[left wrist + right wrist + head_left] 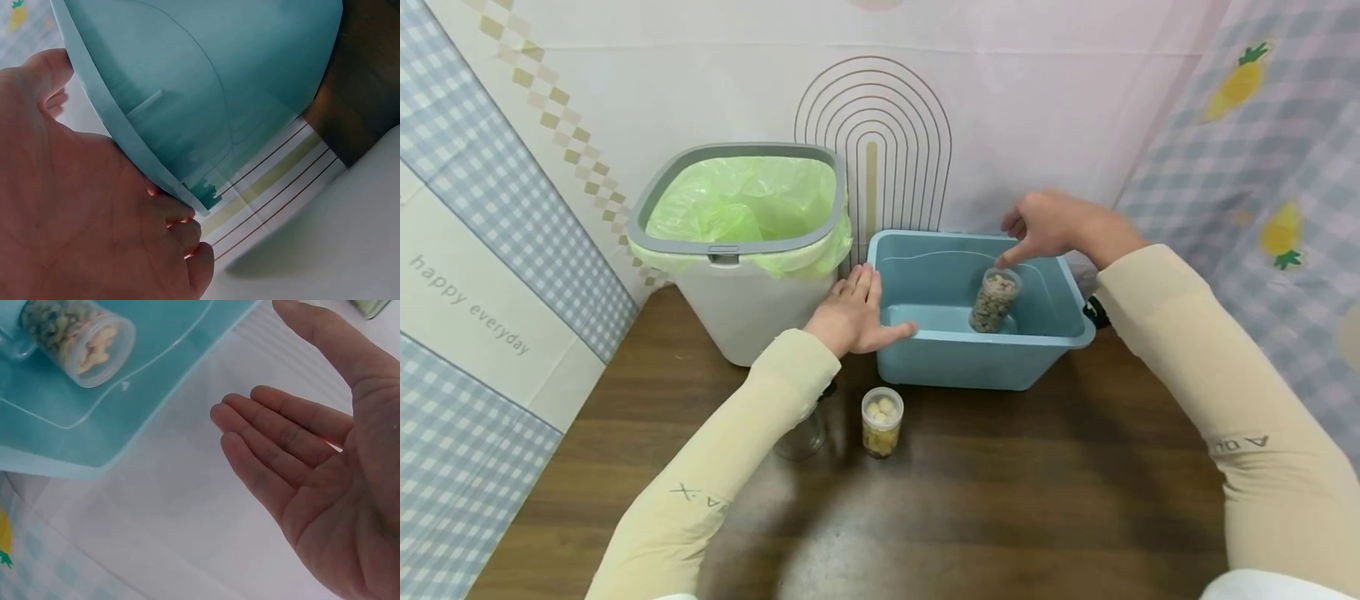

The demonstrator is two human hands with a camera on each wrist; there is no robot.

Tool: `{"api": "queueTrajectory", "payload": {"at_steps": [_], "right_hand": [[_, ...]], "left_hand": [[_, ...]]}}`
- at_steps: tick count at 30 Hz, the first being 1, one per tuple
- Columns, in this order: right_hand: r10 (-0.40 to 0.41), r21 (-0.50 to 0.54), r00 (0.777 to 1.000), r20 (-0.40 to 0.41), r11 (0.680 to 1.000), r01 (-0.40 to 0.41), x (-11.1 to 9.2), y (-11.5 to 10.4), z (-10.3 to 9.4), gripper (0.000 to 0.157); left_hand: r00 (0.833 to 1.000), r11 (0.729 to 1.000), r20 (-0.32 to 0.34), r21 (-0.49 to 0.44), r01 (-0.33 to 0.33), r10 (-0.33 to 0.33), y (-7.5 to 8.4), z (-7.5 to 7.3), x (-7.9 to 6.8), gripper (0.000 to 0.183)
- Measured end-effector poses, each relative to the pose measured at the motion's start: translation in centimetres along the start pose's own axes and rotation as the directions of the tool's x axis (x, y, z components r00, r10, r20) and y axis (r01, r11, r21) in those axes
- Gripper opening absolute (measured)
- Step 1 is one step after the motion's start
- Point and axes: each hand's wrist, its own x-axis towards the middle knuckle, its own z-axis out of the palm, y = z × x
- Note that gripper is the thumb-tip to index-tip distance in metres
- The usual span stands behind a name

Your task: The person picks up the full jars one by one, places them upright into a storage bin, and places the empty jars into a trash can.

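A brown wooden surface [1000,500] spreads beneath and in front of both grips. Just left of the left grip stands a white bin [737,308] with a grey rim and a green liner [801,192]. A blue tub [955,367] sits to the right of the left grip and below the right one. The left grip [856,315] is released, fingers extended, resting against the tub's left rim; the right grip [1048,225] is also released, held over the tub's back right part. A clear container [801,442] shows partly on the near side of the left grip, behind the sleeve. Inside the tub, just below the right grip, is a nut-filled jar [994,302]. A yellow-and-cream-filled jar [882,423] stands nearer than the left grip, slightly rightward.
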Motion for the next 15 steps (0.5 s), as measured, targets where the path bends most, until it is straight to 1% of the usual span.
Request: {"api": "queueTrajectory", "payload": {"at_steps": [5,9,15], "right_hand": [[-0.074,-0.016,0.997,-0.011,0.997,0.074,-2.2,-1.8,-1.0,0.077],[-0.135,-0.009,0.991,-0.018,0.991,0.134,-4.0,-3.2,-1.1,0.078],[-0.203,0.012,0.978,-0.047,0.979,0.204,-6.2,-5.6,0.3,0.062]], "left_hand": [[1.000,1.000,-0.016,-0.009,-0.014,0.014,0.0,-0.3,-0.8,0.105],[0.999,0.999,-0.039,-0.023,-0.026,0.025,0.1,-0.4,-1.2,0.104],[0.996,0.999,-0.076,-0.027,-0.038,0.036,0.1,-0.2,-1.2,0.104]]}}
